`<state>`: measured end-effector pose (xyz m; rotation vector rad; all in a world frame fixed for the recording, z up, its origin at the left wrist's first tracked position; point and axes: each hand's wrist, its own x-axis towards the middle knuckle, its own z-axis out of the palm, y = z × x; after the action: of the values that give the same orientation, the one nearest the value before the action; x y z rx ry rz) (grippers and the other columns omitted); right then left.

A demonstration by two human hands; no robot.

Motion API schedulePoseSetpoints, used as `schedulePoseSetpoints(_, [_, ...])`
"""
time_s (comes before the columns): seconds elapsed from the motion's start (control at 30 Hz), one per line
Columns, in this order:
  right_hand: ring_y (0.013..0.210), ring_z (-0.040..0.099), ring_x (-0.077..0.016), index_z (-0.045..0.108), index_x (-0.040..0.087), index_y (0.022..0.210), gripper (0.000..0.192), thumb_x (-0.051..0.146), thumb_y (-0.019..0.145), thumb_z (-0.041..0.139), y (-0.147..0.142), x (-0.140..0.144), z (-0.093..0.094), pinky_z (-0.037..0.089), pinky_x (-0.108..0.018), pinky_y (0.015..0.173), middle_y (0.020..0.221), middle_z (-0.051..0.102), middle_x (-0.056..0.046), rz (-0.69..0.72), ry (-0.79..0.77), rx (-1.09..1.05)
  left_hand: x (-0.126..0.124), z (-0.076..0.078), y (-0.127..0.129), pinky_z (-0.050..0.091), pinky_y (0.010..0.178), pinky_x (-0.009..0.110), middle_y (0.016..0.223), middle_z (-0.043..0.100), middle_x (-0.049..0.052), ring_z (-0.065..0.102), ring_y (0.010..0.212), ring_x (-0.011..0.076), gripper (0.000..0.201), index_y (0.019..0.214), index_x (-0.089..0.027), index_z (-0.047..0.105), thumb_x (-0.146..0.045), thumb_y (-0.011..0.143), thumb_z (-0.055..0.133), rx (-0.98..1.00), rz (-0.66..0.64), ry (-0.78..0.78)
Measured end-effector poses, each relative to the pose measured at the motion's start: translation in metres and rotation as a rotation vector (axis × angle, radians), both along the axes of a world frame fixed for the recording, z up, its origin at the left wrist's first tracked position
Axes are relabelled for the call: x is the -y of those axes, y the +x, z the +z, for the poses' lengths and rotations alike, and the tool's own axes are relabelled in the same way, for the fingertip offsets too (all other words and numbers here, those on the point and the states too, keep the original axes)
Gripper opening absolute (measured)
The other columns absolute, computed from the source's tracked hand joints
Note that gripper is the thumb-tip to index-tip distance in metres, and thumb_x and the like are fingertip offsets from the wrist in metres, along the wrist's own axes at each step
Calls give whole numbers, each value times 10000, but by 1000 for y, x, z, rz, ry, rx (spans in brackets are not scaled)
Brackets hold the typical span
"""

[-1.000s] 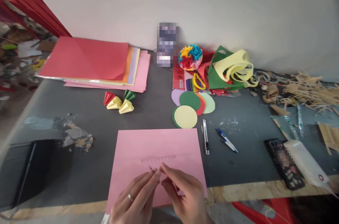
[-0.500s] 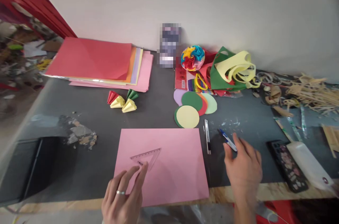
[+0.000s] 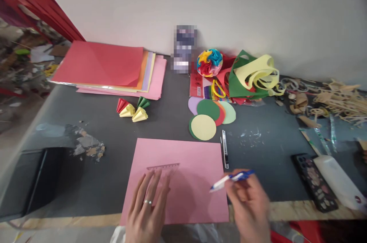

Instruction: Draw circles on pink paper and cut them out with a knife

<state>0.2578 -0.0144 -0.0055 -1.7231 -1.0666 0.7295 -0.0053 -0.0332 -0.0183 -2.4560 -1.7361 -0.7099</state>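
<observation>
A pink sheet of paper [image 3: 197, 159] lies at the front of the grey table. On it rests a clear triangular set square [image 3: 169, 168], partly covered by the fingers of my left hand [image 3: 147, 204]. That hand lies flat with its fingers apart, a ring on one of them. My right hand [image 3: 248, 204] pinches a blue and white pen [image 3: 229, 180] over the sheet's right side, its tip pointing left. Just beyond the sheet's right edge is a utility knife [image 3: 225, 149].
Paper circles [image 3: 203, 127] overlap behind the sheet. Folded paper cones [image 3: 133, 110] sit left of them, before a stack of coloured paper [image 3: 100, 63]. A ribbon ball [image 3: 209, 62] and paper offcuts [image 3: 255, 74] are at the back. A patterned phone [image 3: 314, 181] lies right.
My right hand has picked the pen up from the table and brought it left over the sheet. My left hand has shifted right and flattened; sheet and set square have turned slightly.
</observation>
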Motion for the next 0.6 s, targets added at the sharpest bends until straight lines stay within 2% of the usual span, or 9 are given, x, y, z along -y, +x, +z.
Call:
schedulePoseSetpoints(0.07, [630, 690, -232, 717, 330, 930, 244, 493, 771, 804, -33, 3, 3, 535, -352, 558, 747, 739, -53, 176, -174, -310, -3, 9, 4, 566, 1025, 340, 1207, 783, 66, 712, 1153, 227, 516, 1370, -236, 638, -112, 873, 698, 231, -26, -80])
schedulePoseSetpoints(0.1, [624, 667, -206, 705, 291, 876, 256, 488, 761, 821, -47, 2, 5, 528, -316, 563, 719, 715, -25, 195, -254, -383, -5, 13, 5, 594, 920, 284, 1128, 797, 45, 737, 1053, 194, 420, 1327, -253, 660, -181, 913, 668, 396, -57, -220])
schedulePoseSetpoints(0.17, [600, 611, -158, 682, 242, 805, 296, 488, 755, 840, -70, -3, 10, 494, -253, 555, 673, 684, 9, 249, -351, -454, -10, 21, 7, 587, 677, 218, 920, 789, 11, 734, 800, 148, 240, 1152, -264, 716, -362, 971, 592, 720, -107, -592])
schedulePoseSetpoints(0.2, [593, 597, -146, 679, 228, 789, 312, 490, 752, 845, -78, -7, 13, 480, -232, 550, 661, 679, 16, 259, -371, -468, -12, 24, 8, 559, 591, 210, 810, 761, -5, 701, 688, 137, 246, 1031, -261, 728, -444, 973, 574, 828, -103, -750])
schedulePoseSetpoints(0.27, [579, 589, -137, 694, 214, 779, 316, 492, 757, 844, -86, -12, 18, 463, -210, 539, 644, 680, 20, 299, -398, -474, -17, 27, 10, 511, 528, 200, 672, 701, -29, 641, 578, 118, 310, 844, -250, 700, -506, 962, 572, 901, -59, -887])
schedulePoseSetpoints(0.33, [570, 596, -140, 708, 210, 778, 311, 495, 775, 830, -87, -16, 23, 461, -204, 531, 632, 678, 19, 353, -423, -481, -20, 28, 10, 492, 536, 184, 638, 687, -38, 635, 575, 106, 314, 764, -245, 677, -467, 965, 582, 885, -26, -883])
schedulePoseSetpoints(0.47, [609, 631, -153, 683, 208, 791, 337, 523, 809, 800, -84, -15, 25, 480, -204, 563, 662, 680, 14, 433, -426, -463, -18, 28, 7, 488, 582, 172, 681, 711, -49, 658, 622, 97, 230, 782, -263, 689, -402, 950, 613, 866, -7, -880])
schedulePoseSetpoints(0.6, [602, 643, -165, 644, 212, 823, 369, 551, 816, 789, -81, -11, 25, 481, -215, 567, 674, 687, 8, 473, -460, -398, -12, 32, 1, 487, 580, 173, 672, 677, -59, 633, 595, 89, 177, 779, -280, 677, -362, 930, 635, 801, -26, -811])
